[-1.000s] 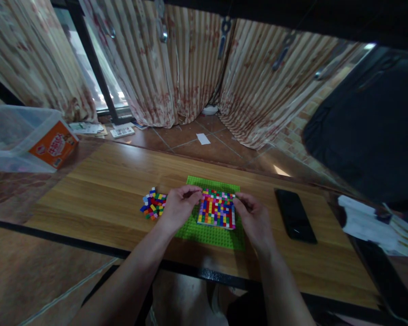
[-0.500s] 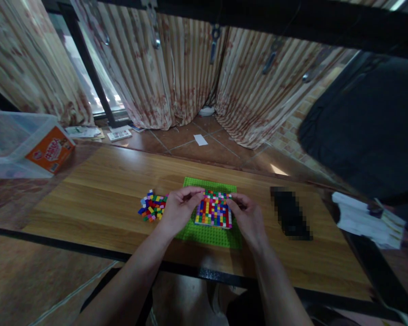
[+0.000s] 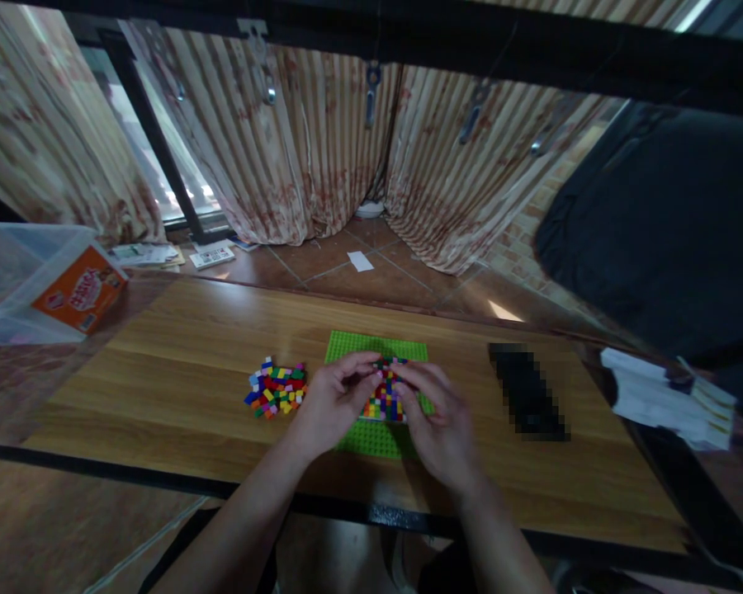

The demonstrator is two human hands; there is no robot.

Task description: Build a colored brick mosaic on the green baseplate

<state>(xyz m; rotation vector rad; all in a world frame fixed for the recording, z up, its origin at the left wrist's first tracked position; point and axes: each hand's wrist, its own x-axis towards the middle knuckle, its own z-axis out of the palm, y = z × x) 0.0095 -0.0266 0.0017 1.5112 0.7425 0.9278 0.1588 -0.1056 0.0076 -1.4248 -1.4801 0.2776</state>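
A multicoloured panel of small toy bricks [image 3: 385, 406] lies on a green studded baseplate [image 3: 377, 443]. My left hand [image 3: 334, 404] covers the panel's left side, thumb and forefinger closed together at its upper edge; whatever is between them is too small to make out. Over the right side reaches my right hand [image 3: 441, 419], its forefinger stretched towards the left fingertips and its thumb apart below it. Both hands hide much of the panel. Left of the baseplate is a loose heap of small toy bricks [image 3: 276, 388] in many colours.
On the wooden table [image 3: 179, 363], a blurred-out black object [image 3: 529, 392] lies to the right. A clear plastic bin [image 3: 12, 285] with an orange label stands at the far left. White papers [image 3: 647, 392] lie beyond the right edge. Striped curtains [image 3: 322, 148] hang behind.
My right hand has moved left from the panel's right edge to over its upper part, near my left fingertips. My left hand stays at the panel's left. The camera view has shifted slightly.
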